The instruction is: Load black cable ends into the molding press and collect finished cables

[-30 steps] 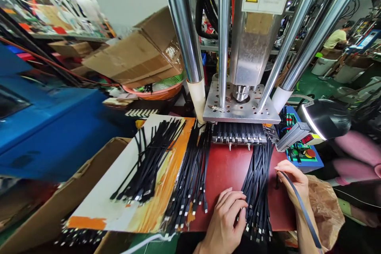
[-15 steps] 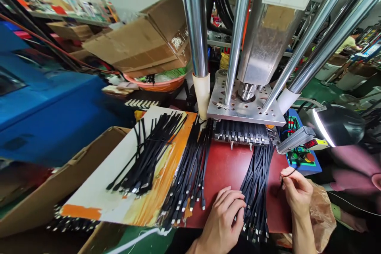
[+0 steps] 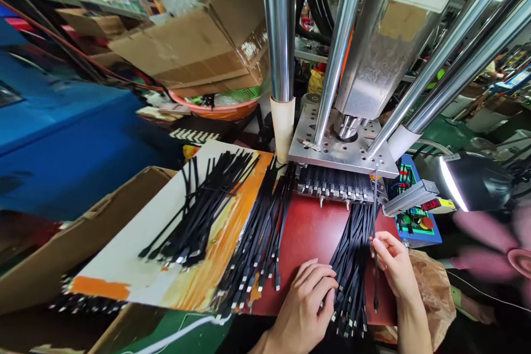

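My right hand [image 3: 392,257] pinches a single black USB cable [image 3: 376,215] between thumb and fingers. That cable hangs nearly straight, its upper end near the press plate and its lower end over the red tabletop. Just left of it lies a bundle of black cables [image 3: 352,265], metal plugs toward me. My left hand [image 3: 313,293] rests on the table with loosely bent fingers, their tips at the bundle's left edge; it grips nothing that I can see. Under the press plate [image 3: 344,160], a row of black cable ends with metal plugs [image 3: 336,191] sits in a fixture.
More black cables [image 3: 257,243] lie left of the bundle, and another pile [image 3: 203,204] is on a white and orange board [image 3: 136,243]. A control box [image 3: 418,227], a lamp [image 3: 473,182] and a pink fan [image 3: 493,243] stand right. A cardboard box [image 3: 95,215] is at left.
My right hand has moved left toward the bundle. The cable in it, curled before, now hangs straight. My left hand stays beside the bundle. The view has shifted slightly.
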`<state>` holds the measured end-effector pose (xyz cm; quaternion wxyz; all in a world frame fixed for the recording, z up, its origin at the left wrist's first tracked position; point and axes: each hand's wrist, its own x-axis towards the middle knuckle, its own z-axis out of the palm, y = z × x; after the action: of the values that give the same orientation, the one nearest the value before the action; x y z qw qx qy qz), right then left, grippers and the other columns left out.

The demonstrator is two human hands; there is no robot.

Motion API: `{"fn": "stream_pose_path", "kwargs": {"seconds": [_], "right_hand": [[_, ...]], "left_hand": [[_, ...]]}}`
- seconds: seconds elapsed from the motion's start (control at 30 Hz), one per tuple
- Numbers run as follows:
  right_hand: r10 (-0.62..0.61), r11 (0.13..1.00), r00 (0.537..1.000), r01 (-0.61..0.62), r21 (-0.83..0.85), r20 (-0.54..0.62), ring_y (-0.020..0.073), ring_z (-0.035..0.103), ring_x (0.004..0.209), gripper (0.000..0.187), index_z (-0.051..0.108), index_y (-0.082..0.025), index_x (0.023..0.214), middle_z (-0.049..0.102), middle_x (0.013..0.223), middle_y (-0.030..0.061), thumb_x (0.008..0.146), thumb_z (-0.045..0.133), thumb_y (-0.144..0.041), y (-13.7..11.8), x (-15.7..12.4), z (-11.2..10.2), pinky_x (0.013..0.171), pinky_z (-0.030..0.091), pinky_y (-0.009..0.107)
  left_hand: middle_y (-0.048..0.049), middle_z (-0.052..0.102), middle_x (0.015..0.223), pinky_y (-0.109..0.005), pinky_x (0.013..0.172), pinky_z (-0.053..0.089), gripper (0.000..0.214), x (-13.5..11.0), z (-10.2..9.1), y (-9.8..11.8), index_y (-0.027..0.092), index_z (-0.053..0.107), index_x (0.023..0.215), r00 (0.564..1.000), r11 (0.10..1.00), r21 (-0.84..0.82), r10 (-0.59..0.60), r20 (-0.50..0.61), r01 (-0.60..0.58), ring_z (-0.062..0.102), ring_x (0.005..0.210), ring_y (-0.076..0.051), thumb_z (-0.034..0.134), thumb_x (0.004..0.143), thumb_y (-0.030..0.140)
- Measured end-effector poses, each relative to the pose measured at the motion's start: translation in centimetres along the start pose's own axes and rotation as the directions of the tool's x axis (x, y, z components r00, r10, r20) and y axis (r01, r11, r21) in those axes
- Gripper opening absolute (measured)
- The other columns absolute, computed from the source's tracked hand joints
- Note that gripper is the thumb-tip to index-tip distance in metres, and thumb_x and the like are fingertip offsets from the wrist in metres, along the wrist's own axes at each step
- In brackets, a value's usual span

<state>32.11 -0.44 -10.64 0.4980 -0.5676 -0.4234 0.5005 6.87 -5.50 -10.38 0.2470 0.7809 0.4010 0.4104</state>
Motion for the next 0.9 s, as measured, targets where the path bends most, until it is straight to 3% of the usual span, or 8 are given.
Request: {"fn": "stream_pose_path", "kwargs": {"seconds": [0.1,0.2,0.4,0.47,0.53,0.6,0.7,0.9], "right_hand": [[-0.211,0.977,0.975,0.208,-0.046,-0.07,0.0089,0.046,0.048,0.022,0.073,-0.02,0.095,0.063,0.068,-0.0015,0.091,0.08,-0.041,0.6,-0.6,-0.5,0.043,0.035,0.021],[-0.46,0.888,0.872,0.449,-0.1,-0.169,0.0106,0.052,0.05,0.013,0.074,-0.022,0.089,0.068,0.075,0.0009,0.091,0.078,-0.034,1.3,-1.1,-0.9,0.043,0.039,0.022],[-0.646,0.761,0.751,0.619,-0.193,-0.138,0.0178,0.061,0.057,0.022,0.075,-0.023,0.079,0.069,0.068,0.0031,0.084,0.085,-0.042,0.6,-1.2,-0.8,0.049,0.048,0.029],[-0.595,0.796,0.793,0.56,-0.229,-0.132,0.0182,0.061,0.059,0.027,0.075,-0.022,0.077,0.069,0.067,0.0035,0.083,0.085,-0.046,-0.1,-1.0,-0.5,0.054,0.049,0.03],[-0.363,0.919,0.925,0.336,-0.204,-0.109,0.015,0.055,0.056,0.032,0.073,-0.02,0.079,0.066,0.067,0.0025,0.086,0.082,-0.05,-0.6,-0.8,-0.2,0.05,0.042,0.027],[-0.094,0.988,0.994,0.087,-0.125,-0.053,0.0106,0.044,0.051,0.035,0.071,-0.019,0.083,0.061,0.066,-0.0001,0.088,0.08,-0.053,-0.8,-0.6,0.1,0.046,0.031,0.024],[0.048,0.999,0.999,-0.048,0.002,0.024,0.0075,0.033,0.05,0.039,0.069,-0.019,0.085,0.056,0.065,-0.0025,0.086,0.081,-0.055,-0.7,-0.4,0.2,0.046,0.022,0.023],[0.025,1.0,1.0,-0.025,-0.002,0.018,0.0081,0.038,0.053,0.039,0.065,-0.019,0.084,0.057,0.066,-0.0024,0.085,0.083,-0.055,-0.3,-1.0,-0.3,0.048,0.024,0.022]], "left_hand": [[-0.0044,0.075,0.107,-0.048,0.108,0.054,0.025,0.0,0.0,0.0,0.021,0.066,0.105,1.0,1.0,0.0,0.001,0.002,-0.001,0.073,0.105,-0.022,0.052,0.094,0.004],[-0.0046,0.075,0.106,-0.047,0.107,0.055,0.024,0.0,0.0,0.0,0.021,0.067,0.104,1.0,1.0,-0.001,-0.011,0.0,0.011,0.073,0.105,-0.022,0.053,0.095,0.005],[-0.0042,0.075,0.106,-0.047,0.108,0.054,0.023,0.0,0.0,0.1,0.021,0.068,0.103,1.0,1.0,-0.014,-0.014,-0.002,0.014,0.072,0.104,-0.021,0.054,0.094,0.005],[-0.004,0.075,0.105,-0.047,0.109,0.054,0.023,0.0,0.0,0.1,0.021,0.068,0.103,1.0,1.0,-0.015,-0.016,0.0,0.016,0.072,0.104,-0.021,0.054,0.094,0.005],[-0.0039,0.075,0.106,-0.047,0.109,0.054,0.023,0.0,0.1,0.1,0.021,0.068,0.103,1.0,1.0,-0.016,-0.016,-0.003,0.016,0.072,0.104,-0.021,0.054,0.095,0.005],[-0.0038,0.075,0.106,-0.047,0.108,0.054,0.023,0.0,0.1,0.1,0.021,0.068,0.103,1.0,1.0,-0.015,-0.015,-0.009,0.015,0.072,0.105,-0.021,0.054,0.095,0.005],[-0.0035,0.075,0.105,-0.047,0.107,0.054,0.022,0.0,0.2,0.1,0.021,0.068,0.103,1.0,1.0,-0.015,-0.017,-0.013,0.017,0.072,0.104,-0.021,0.054,0.096,0.005],[-0.0042,0.075,0.105,-0.048,0.108,0.054,0.023,0.1,0.0,0.2,0.021,0.068,0.103,1.0,1.0,-0.021,-0.016,-0.002,0.016,0.072,0.104,-0.022,0.053,0.095,0.005]]}}
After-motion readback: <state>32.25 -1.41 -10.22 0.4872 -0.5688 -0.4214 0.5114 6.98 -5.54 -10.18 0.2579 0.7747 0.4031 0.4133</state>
